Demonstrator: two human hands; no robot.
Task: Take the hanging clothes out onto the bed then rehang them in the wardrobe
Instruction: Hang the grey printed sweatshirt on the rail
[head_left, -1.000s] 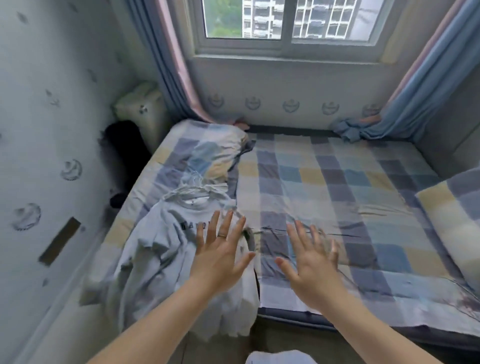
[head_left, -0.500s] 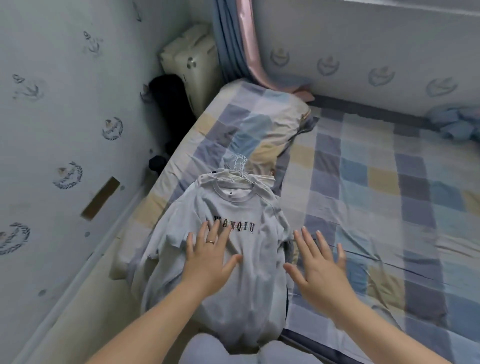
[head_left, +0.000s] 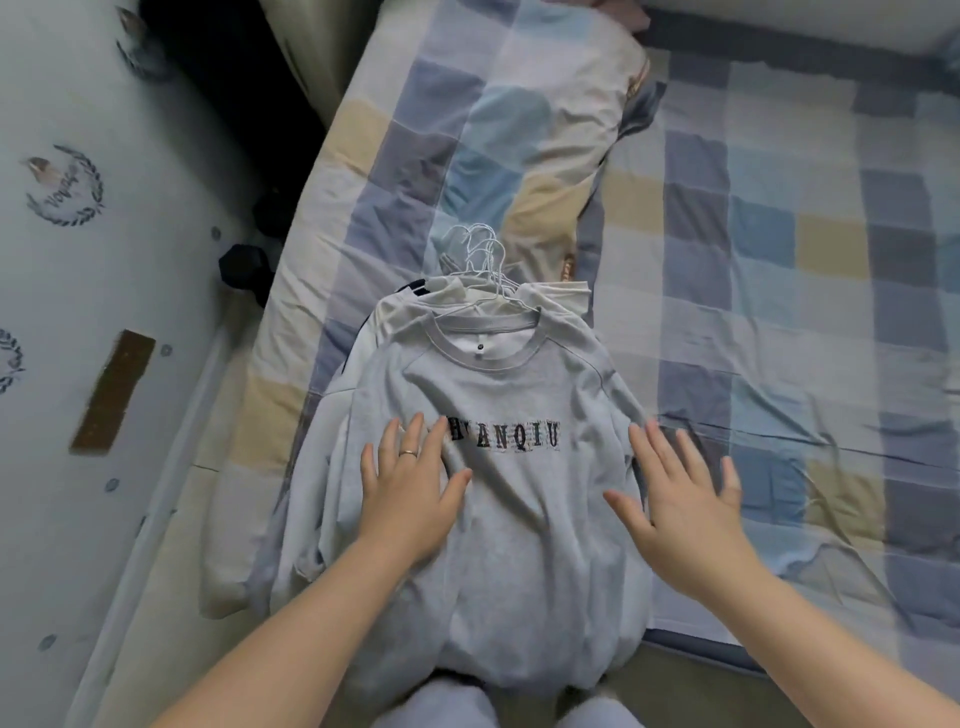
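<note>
Head view looks steeply down on a grey sweatshirt (head_left: 509, 499) lying front-up on the bed (head_left: 810, 332), its hem hanging over the bed's near edge and its collar pointing away from the person. Across the sweatshirt's chest runs dark lettering (head_left: 511, 437), partly covered at its left end by fingertips. The sweatshirt is the top of a small pile: beyond and to the left of its collar the shoulders of a white garment (head_left: 402, 312) and a sliver of something dark with stripes stick out from under it. Just beyond the collar a bunch of white wire hangers (head_left: 480, 260) lies with the hooks bundled together, resting on the foot of a checked pillow (head_left: 519, 135) that stretches away from the sweatshirt. The left hand (head_left: 410, 493) lies flat on the sweatshirt's chest, left of the lettering, fingers straight and fanned apart, thumb out to the side, with a ring (head_left: 408, 453) on one finger. The right hand (head_left: 685, 504) is at the sweatshirt's right edge, over the sleeve and the sheet beside it, fingers straight and spread wide; whether its palm touches the cloth cannot be told. Well left of the sweatshirt stands a pale patterned wall (head_left: 62, 291) with a brown patch (head_left: 113, 389) on it
</note>
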